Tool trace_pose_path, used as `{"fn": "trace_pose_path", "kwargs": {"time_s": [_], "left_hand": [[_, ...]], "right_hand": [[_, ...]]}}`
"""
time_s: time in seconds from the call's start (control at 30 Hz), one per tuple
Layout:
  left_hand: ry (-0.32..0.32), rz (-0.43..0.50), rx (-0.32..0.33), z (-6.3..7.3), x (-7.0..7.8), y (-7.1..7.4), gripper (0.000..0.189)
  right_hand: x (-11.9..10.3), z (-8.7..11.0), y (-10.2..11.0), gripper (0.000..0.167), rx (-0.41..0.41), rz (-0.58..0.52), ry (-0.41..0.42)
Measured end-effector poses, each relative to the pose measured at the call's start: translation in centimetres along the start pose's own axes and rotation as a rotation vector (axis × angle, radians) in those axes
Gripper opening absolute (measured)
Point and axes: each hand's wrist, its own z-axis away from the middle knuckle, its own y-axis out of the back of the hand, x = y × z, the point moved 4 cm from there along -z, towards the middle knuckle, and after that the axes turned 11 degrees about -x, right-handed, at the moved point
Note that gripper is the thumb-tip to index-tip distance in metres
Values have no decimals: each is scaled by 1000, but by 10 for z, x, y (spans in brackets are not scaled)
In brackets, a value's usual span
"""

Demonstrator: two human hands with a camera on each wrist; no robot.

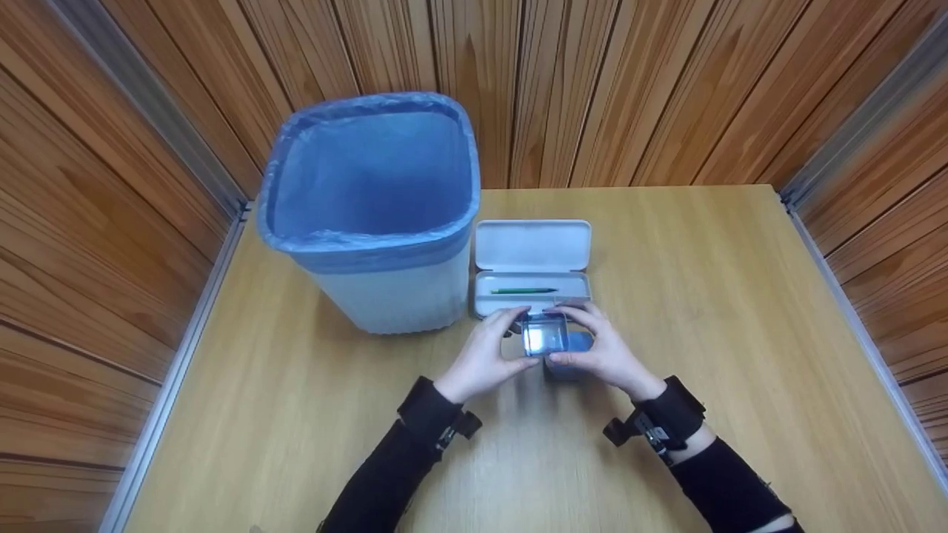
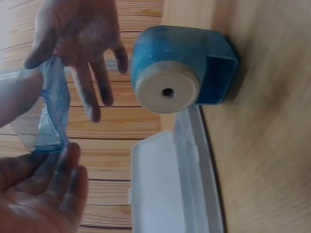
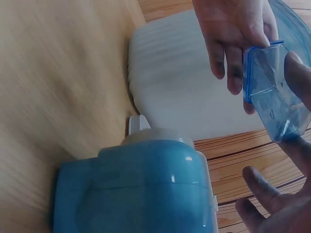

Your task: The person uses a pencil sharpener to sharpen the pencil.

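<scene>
A clear blue plastic shavings drawer (image 1: pixel 545 337) is held up between both hands, above the table. My left hand (image 1: pixel 485 355) grips one side with thumb and fingers. The other side is pinched by my right hand (image 1: pixel 603 355), its remaining fingers spread in the right wrist view. Just below and behind the right hand stands a blue pencil sharpener (image 2: pixel 175 48), partly hidden in the head view. Its round pale front has a hole, and a hollow slot shows in its base. Dark smudges mark the fingertips (image 2: pixel 73 155).
A pale bin (image 1: pixel 400 296) with a blue liner (image 1: pixel 370 163) stands at the back left. Beside it lies an open white pencil case (image 1: pixel 533 244) with a green pencil (image 1: pixel 522 291) in it. Wood-panelled walls enclose the wooden table (image 1: pixel 703 296) at the back and sides.
</scene>
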Motion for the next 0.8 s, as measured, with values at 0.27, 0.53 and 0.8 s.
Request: {"fn": "trace_pose_path", "kwargs": {"time_s": [0.27,0.53,0.8], "left_hand": [[124,56,1,5,-22,3,69],[238,-29,-101,1,-46,-9,61],[254,-142,-207,-15,-47,-32,55]], "right_hand": [[19,2,-2,102,-66,484,-24],[43,3,-5,79,-127,587,-86],[52,8,0,81,-103,492,-96]]}}
